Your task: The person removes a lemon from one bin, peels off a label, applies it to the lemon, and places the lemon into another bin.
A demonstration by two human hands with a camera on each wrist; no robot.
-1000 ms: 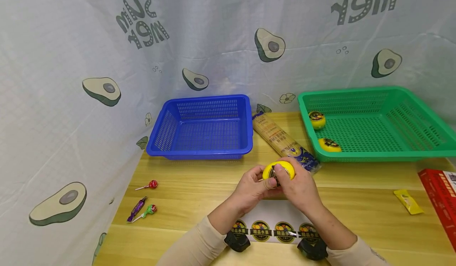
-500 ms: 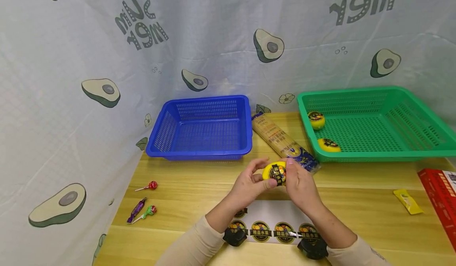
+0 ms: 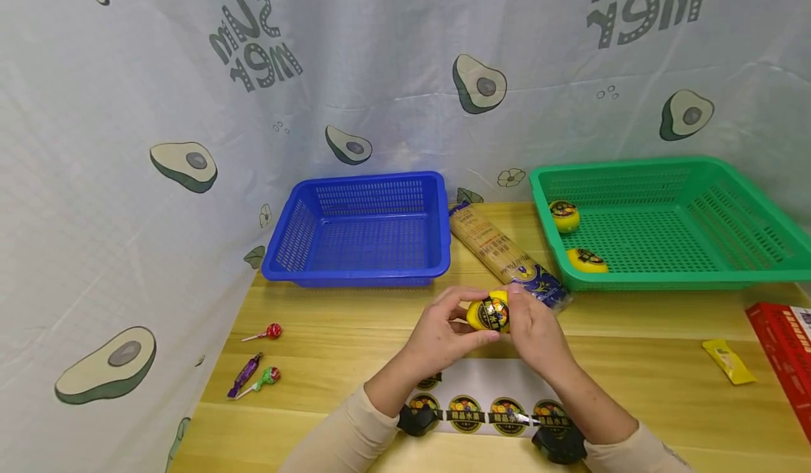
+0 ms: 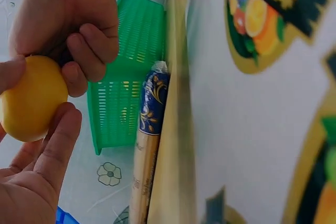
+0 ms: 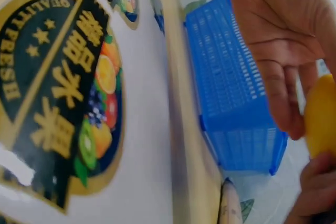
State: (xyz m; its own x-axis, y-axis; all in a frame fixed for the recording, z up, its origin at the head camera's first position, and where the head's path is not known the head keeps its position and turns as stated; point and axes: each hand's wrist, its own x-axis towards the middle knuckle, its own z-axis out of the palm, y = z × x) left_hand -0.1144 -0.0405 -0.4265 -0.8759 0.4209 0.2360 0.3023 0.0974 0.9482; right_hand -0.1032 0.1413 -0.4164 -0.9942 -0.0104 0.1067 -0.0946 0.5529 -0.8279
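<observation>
1. Head view: a small round yellow plastic fruit (image 3: pixel 489 312), bearing a dark circular sticker printed with coloured fruit, is held above the wooden bench (image 3: pixel 355 332), between the blue plastic basket (image 3: pixel 361 228) and the sticker sheet (image 3: pixel 488 402). The left hand (image 3: pixel 443 332) and right hand (image 3: pixel 535 332) both curl their fingers round it.
2. Left wrist view: the fruit's (image 4: pixel 31 98) plain glossy yellow side shows, pinched between left fingers (image 4: pixel 55 145); the right hand (image 4: pixel 68 19) grips it from above.
3. Right wrist view: only a yellow edge of the fruit (image 5: pixel 320 116) appears beside the left hand (image 5: pixel 283 40).
</observation>
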